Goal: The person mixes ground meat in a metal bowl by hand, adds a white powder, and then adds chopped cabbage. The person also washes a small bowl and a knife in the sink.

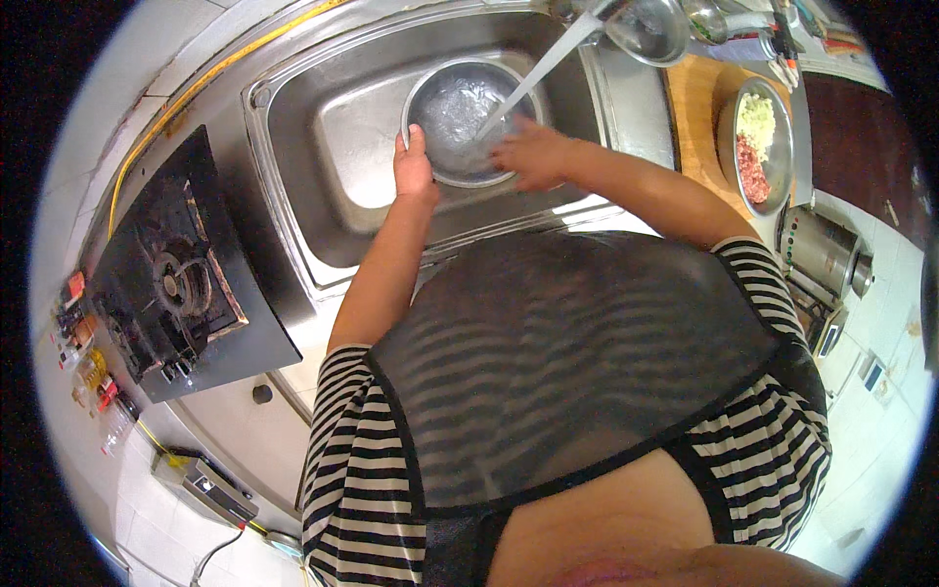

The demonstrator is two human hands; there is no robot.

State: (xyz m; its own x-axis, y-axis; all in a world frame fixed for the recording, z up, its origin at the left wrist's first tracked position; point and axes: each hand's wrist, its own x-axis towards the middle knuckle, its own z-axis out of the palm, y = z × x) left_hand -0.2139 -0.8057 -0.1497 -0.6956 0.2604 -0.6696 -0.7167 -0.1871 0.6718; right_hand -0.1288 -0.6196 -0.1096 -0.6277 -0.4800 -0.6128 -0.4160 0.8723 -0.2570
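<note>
A round metal bowl [419, 88] with water [462, 103] in it is in the stainless-steel sink [293, 147]. My left hand [415, 165] grips its left rim, with the thumb on top. A long pale faucet spout [561, 55] slants down over the bowl, and a stream runs from its end into the rippled water. My right hand [535, 155], blurred, is over the bowl's near right side beside the stream. Its fingers look spread, with nothing seen in them; whether they touch the rim I cannot tell.
On a wooden board [697, 110] at right stands a metal bowl [783, 147] of raw minced meat and a pale chopped ingredient. A glass-like bowl [649, 29] sits behind the faucet. Left are a black gas stove [246, 293], a yellow hose [220, 66] and several bottles [94, 367].
</note>
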